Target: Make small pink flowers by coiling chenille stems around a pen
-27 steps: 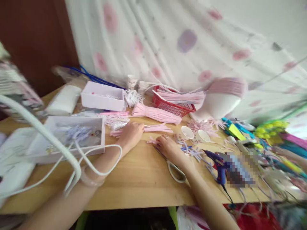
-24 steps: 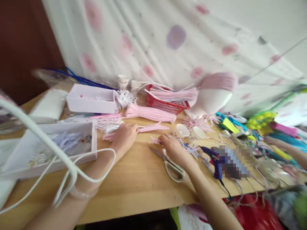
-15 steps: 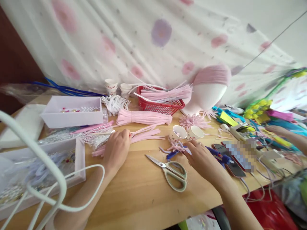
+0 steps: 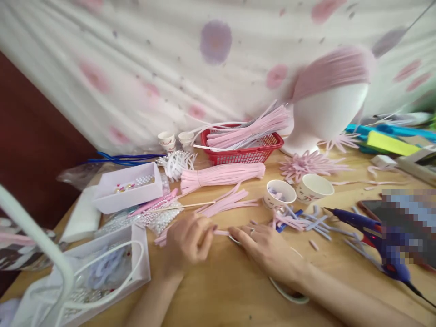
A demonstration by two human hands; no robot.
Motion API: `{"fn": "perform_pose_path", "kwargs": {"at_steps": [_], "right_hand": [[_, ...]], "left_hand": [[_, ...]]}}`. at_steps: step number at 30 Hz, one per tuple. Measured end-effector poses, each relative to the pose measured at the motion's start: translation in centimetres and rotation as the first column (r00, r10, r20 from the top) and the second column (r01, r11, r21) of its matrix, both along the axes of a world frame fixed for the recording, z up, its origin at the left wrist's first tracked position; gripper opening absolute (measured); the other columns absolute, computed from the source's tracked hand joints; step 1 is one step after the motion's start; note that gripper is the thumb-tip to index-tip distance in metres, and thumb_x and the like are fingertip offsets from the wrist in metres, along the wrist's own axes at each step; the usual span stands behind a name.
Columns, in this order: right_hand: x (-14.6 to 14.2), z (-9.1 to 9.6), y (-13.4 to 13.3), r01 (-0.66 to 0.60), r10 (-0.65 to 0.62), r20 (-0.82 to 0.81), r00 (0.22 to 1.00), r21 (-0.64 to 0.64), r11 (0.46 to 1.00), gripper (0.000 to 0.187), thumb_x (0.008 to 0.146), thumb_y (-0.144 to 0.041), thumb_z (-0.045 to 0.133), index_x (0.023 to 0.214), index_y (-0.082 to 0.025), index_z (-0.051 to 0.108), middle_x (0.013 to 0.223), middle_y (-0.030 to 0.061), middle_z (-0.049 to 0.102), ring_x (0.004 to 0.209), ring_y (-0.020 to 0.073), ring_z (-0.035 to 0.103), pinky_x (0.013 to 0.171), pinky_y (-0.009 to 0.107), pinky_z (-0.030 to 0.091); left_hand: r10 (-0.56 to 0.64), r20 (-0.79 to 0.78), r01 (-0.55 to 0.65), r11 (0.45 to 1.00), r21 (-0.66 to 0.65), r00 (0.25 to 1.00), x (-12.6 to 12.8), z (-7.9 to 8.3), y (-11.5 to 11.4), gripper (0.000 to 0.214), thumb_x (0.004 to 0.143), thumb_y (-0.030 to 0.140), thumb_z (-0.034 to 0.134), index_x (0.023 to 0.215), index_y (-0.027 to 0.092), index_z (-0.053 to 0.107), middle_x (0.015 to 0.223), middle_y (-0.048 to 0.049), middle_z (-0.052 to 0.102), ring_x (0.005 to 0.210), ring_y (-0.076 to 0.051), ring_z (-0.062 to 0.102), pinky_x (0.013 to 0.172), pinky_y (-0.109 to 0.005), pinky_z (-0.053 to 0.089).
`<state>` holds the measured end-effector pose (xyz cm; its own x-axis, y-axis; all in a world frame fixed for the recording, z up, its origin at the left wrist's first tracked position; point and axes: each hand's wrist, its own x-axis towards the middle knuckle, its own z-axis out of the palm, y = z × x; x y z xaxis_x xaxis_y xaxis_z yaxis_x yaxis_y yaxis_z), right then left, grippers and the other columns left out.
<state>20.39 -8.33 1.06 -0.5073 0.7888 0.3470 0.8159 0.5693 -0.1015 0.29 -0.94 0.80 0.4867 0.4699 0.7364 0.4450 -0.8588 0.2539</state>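
My left hand (image 4: 191,238) is closed, thumb and fingers pinched on a short pink pipe cleaner (image 4: 221,232). Its other end reaches the fingertips of my right hand (image 4: 262,247), which are drawn together around it. Under my right hand lie the scissors (image 4: 291,297), mostly hidden, with part of a pale handle loop showing. Behind my left hand are loose pink pipe cleaners (image 4: 226,203) and a tied pink bundle (image 4: 223,176). To the right of my right fingers sits a small pile of cut pink and lilac pieces (image 4: 293,221).
Two paper cups (image 4: 279,194) stand behind the pile, one holding small pieces. A blue glue gun (image 4: 369,229) lies at right. White boxes of beads (image 4: 131,186) are at left, a red basket (image 4: 235,156) and a foam head (image 4: 327,113) at the back. A white cord loops in front.
The view has come closer and shifted. My right hand has moved left from the cut pieces, over the scissors, to meet my left hand. A pink pipe cleaner now spans both hands.
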Motion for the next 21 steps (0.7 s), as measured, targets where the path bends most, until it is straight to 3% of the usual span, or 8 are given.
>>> {"fn": "perform_pose_path", "kwargs": {"at_steps": [2, 4, 8, 11, 13, 15, 18, 21], "right_hand": [[0.7, -0.3, -0.1, 0.036, -0.033, -0.067, 0.997, 0.032, 0.999, 0.023, 0.098, -0.017, 0.036, 0.094, -0.016, 0.059, 0.069, 0.0031, 0.061, 0.057, 0.0149, 0.050, 0.060, 0.029, 0.033], [1.1, 0.0, -0.1, 0.040, -0.037, -0.105, 0.994, 0.033, 0.999, 0.025, 0.098, -0.019, 0.037, 0.087, -0.017, 0.060, 0.068, 0.0029, 0.057, 0.060, 0.0161, 0.048, 0.063, 0.030, 0.031], [1.3, 0.5, -0.3, 0.037, -0.038, -0.183, 0.982, -0.012, 0.999, 0.025, 0.096, -0.016, 0.034, 0.091, -0.015, 0.059, 0.076, 0.0064, 0.056, 0.070, 0.0190, 0.048, 0.066, 0.032, 0.031], [1.5, 0.6, -0.7, -0.038, 0.032, -0.213, 0.976, -0.025, 0.999, 0.024, 0.094, -0.018, 0.036, 0.098, -0.013, 0.059, 0.081, 0.0081, 0.054, 0.073, 0.0203, 0.046, 0.068, 0.033, 0.033], [1.6, 0.9, -1.1, -0.108, 0.109, -0.201, 0.974, 0.016, 0.994, 0.027, 0.092, -0.025, 0.039, 0.105, -0.012, 0.058, 0.081, 0.0082, 0.052, 0.072, 0.0210, 0.044, 0.067, 0.034, 0.033], [1.8, 1.5, -1.4, -0.144, 0.157, -0.169, 0.973, 0.087, 0.986, 0.034, 0.089, -0.028, 0.040, 0.113, -0.011, 0.057, 0.082, 0.0085, 0.051, 0.071, 0.0214, 0.042, 0.066, 0.035, 0.032], [2.1, 3.0, -1.7, -0.099, 0.123, -0.147, 0.982, 0.157, 0.983, 0.029, 0.089, -0.021, 0.038, 0.102, -0.012, 0.062, 0.077, 0.0076, 0.051, 0.069, 0.0205, 0.040, 0.065, 0.035, 0.031], [3.0, 4.7, -1.6, -0.121, 0.136, -0.179, 0.974, 0.093, 0.988, 0.031, 0.092, -0.019, 0.037, 0.073, -0.016, 0.061, 0.067, 0.0050, 0.050, 0.064, 0.0178, 0.041, 0.062, 0.032, 0.032]], "left_hand": [[0.220, 0.021, -0.219, 0.975, -0.041, 0.975, -0.8, 0.0, 1.1, 0.018, 0.083, 0.007, 0.051, 0.097, 0.015, 0.058, 0.085, -0.0079, 0.065, 0.082, -0.021, 0.061, 0.074, -0.031, 0.049], [0.427, -0.163, -0.438, 0.898, -0.040, 0.890, -1.5, -0.2, 2.3, 0.024, 0.080, 0.006, 0.053, 0.099, 0.016, 0.063, 0.100, -0.0116, 0.065, 0.097, -0.028, 0.058, 0.085, -0.041, 0.046], [0.522, -0.388, -0.600, 0.792, -0.109, 0.759, -1.8, -0.9, 3.0, 0.013, 0.077, 0.011, 0.060, 0.084, 0.017, 0.070, 0.098, -0.0119, 0.068, 0.094, -0.032, 0.059, 0.084, -0.046, 0.046], [0.510, -0.318, -0.562, 0.822, -0.092, 0.799, -1.2, -0.7, 2.4, 0.014, 0.084, 0.018, 0.058, 0.082, 0.019, 0.071, 0.097, -0.0105, 0.070, 0.096, -0.031, 0.059, 0.087, -0.048, 0.043], [0.372, -0.227, -0.408, 0.903, -0.134, 0.900, -0.7, 0.2, 1.8, 0.020, 0.089, 0.020, 0.052, 0.092, 0.020, 0.072, 0.094, -0.0089, 0.071, 0.094, -0.027, 0.061, 0.087, -0.043, 0.044], [0.129, -0.193, -0.180, 0.945, -0.274, 0.973, 0.0, 1.4, 1.2, 0.026, 0.092, 0.022, 0.048, 0.103, 0.020, 0.071, 0.091, -0.0077, 0.072, 0.086, -0.021, 0.064, 0.079, -0.033, 0.047], [-0.207, -0.234, 0.031, 0.807, -0.590, 0.950, 1.0, 3.4, 0.2, 0.025, 0.089, 0.023, 0.051, 0.098, 0.023, 0.075, 0.078, -0.0040, 0.070, 0.069, -0.015, 0.062, 0.064, -0.023, 0.046], [-0.501, -0.169, 0.183, 0.578, -0.795, 0.849, 1.7, 4.8, -0.6, 0.039, 0.081, 0.016, 0.051, 0.115, 0.025, 0.069, 0.080, -0.0028, 0.070, 0.066, -0.015, 0.060, 0.060, -0.023, 0.046]]}}
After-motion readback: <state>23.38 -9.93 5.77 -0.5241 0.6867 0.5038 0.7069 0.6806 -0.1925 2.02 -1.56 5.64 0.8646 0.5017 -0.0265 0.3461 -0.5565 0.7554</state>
